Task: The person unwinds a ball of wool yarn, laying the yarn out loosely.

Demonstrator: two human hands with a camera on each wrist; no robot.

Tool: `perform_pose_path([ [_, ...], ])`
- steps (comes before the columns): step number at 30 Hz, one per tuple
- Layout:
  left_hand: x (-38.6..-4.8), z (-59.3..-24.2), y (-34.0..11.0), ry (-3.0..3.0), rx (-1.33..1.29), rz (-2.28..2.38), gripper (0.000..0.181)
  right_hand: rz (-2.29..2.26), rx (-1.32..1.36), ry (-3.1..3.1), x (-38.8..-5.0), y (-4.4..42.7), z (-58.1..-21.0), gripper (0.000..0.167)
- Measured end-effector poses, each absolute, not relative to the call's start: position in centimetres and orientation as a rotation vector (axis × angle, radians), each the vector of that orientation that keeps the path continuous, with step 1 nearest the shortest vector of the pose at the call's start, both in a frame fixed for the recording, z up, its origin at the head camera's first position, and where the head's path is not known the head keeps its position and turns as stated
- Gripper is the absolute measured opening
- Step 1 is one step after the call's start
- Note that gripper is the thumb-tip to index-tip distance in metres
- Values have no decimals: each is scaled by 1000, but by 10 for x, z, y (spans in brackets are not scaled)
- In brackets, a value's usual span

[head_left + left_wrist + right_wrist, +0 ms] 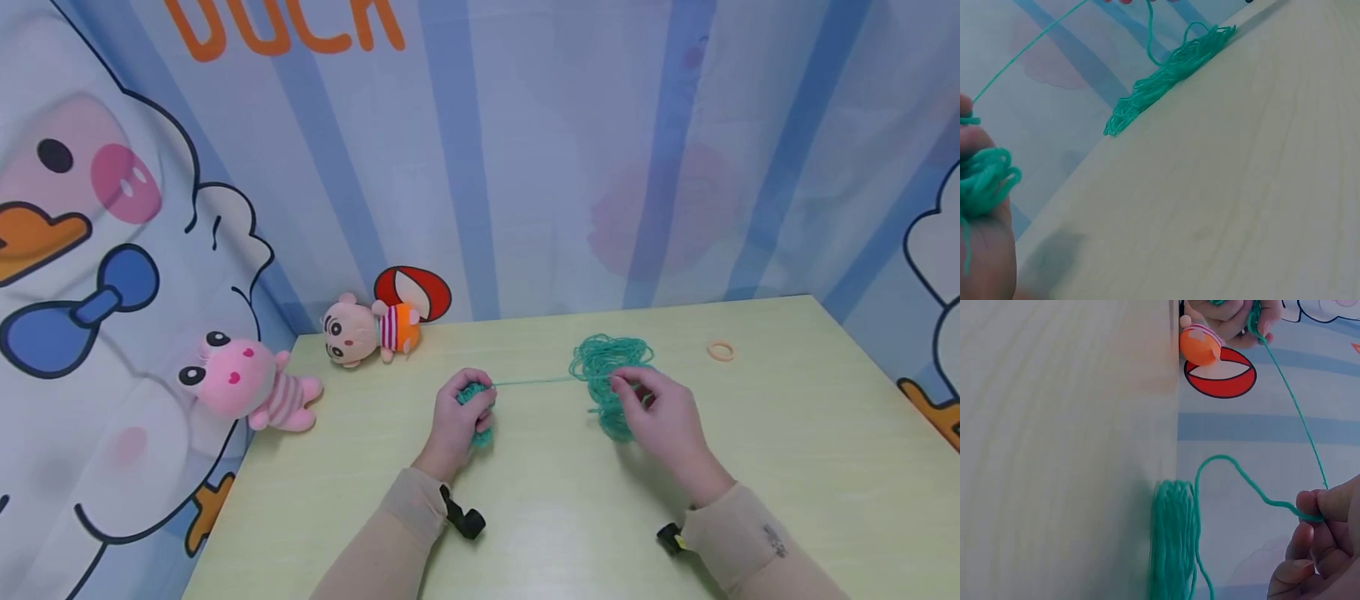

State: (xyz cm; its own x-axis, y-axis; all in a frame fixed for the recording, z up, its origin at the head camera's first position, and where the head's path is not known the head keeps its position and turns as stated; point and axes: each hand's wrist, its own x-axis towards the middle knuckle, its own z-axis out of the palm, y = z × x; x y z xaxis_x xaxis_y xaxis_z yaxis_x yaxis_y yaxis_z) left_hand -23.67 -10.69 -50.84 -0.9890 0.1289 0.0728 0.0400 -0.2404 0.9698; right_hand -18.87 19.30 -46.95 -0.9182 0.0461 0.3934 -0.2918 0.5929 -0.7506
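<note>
A small bundle of green yarn [482, 437] is gripped in my left hand [453, 421], with loops sticking out past the fingers in the left wrist view. From it a single strand [532, 382] runs taut to my right hand [667, 412], which pinches it between thumb and forefinger. Beneath and beside the right hand lies a larger loose heap of green yarn [611, 354] on the table. The right wrist view shows a slack length of yarn [1235, 464] curving from that heap up to the pinching fingers [1335, 503].
At the left edge of the table [787, 500] lies a pink plush toy [240, 379]. Another plush in an orange striped outfit [375, 329] lies at the back left. A thin peach-coloured ring [721, 351] is right of the heap. A printed curtain [555, 167] hangs behind.
</note>
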Motion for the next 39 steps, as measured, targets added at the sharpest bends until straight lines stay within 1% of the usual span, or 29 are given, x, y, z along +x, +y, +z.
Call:
perform_pose_path([
  [4, -236, -508, -108, 1888, 197, 2463, 10, 1202, 142, -2511, -186, 213, -469, 22],
  [8, -235, -507, -109, 1926, 176, 2470, 6, 1158, 71, -2594, -185, 235, -469, 29],
  [14, -235, -508, -109, 1945, 177, 2505, 14, 1060, -51, -2771, -187, 262, -473, 35],
  [17, -235, -508, -109, 1939, 181, 2535, 15, 1000, -87, -2904, -189, 270, -475, 36],
  [21, -235, -507, -108, 1933, 185, 2540, 12, 944, -36, -3015, -192, 270, -477, 35],
  [26, -234, -507, -108, 1902, 211, 2507, 11, 963, 34, -2921, -189, 248, -474, 40],
  [29, -234, -507, -109, 1889, 223, 2490, 12, 1000, 138, -2762, -188, 222, -471, 36],
  [33, -233, -506, -108, 1876, 239, 2478, 13, 1080, 383, -2652, -189, 178, -473, 29],
  [36, -233, -506, -107, 1876, 262, 2466, 13, 1192, 512, -2682, -191, 145, -476, 34],
  [39, -233, -506, -106, 1888, 287, 2451, 13, 1276, 567, -2720, -192, 117, -478, 40],
])
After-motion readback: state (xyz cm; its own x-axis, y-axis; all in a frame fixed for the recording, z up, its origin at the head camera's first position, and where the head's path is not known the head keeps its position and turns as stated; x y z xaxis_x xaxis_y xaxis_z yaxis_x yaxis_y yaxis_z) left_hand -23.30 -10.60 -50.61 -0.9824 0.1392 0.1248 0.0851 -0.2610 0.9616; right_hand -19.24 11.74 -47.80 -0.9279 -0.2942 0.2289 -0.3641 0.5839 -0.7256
